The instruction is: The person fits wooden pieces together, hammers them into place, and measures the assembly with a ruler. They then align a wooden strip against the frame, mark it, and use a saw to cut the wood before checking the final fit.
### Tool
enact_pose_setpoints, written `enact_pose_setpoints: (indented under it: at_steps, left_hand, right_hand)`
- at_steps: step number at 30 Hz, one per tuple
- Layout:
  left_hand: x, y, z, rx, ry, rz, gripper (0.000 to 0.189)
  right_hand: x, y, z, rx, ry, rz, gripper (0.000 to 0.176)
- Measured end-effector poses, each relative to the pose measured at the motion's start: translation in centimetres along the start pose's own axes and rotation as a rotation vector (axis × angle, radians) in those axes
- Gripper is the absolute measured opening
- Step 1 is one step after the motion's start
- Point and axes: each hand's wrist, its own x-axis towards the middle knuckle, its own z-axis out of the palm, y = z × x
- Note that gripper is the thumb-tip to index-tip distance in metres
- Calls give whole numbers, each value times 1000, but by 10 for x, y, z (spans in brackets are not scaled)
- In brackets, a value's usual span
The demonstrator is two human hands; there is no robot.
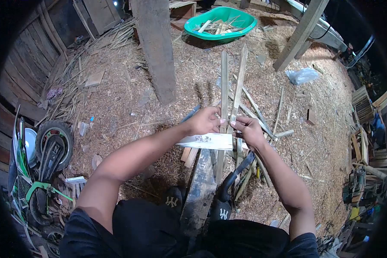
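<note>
My left hand [205, 121] pinches a long thin wooden strip [224, 81], which points away from me. A second strip [240, 81], at a slight angle beside the first, is held by my right hand [248, 131]. The thumbs are close together, with a small gap between them. Just below the hands a white board [204, 141] lies crosswise over a dark, worn wooden beam [198, 193] between my feet. A dark curved handle [234, 174] rests right of the beam; what it belongs to is partly hidden.
A green tub [220, 38] of wood scraps stands at the back. Wooden posts [157, 51] rise left and right [303, 34]. Wood shavings and loose strips cover the floor. A small green-and-black bike [43, 185] is at left, a plastic bag [302, 76] at right.
</note>
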Motion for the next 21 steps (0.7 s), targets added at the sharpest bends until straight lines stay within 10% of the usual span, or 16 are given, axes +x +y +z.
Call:
enact_pose_setpoints:
  at_steps: [21]
  left_hand:
    - [-7, 7, -2, 108, -35, 10, 39]
  right_hand:
    - [-9, -11, 5, -76, -30, 29, 29]
